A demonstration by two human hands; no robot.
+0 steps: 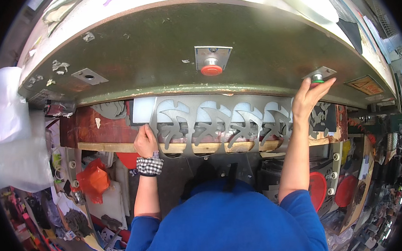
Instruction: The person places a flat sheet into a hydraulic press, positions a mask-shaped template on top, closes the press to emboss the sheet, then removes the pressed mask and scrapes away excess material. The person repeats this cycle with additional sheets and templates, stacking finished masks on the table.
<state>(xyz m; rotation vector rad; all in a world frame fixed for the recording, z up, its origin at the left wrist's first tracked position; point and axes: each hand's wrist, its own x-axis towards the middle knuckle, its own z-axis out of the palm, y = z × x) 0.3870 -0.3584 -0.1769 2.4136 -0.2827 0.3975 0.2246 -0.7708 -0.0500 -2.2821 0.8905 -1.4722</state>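
Note:
My right hand (306, 99) reaches up to a green push button (317, 80) on the dark green machine beam (150, 46). Its fingers are spread around the button and touch or nearly touch it. My left hand (146, 142), with a checked cuff at the wrist, is closed at the left end of a grey sheet with curved cut-outs (188, 134). What its fingers pinch, if anything, is hidden. Just above that hand lies a pale rectangular piece (144, 110). Through the sheet's openings, pale blue patches and a wooden edge show.
A red push button (211, 70) juts from the beam's middle. Grey offcuts (110, 110) lie left on the reddish bed, and scraps (319, 114) at its right. Clear plastic sheeting (19, 132) hangs far left. An orange bag (94, 180) and red round discs (317, 189) are below the bed.

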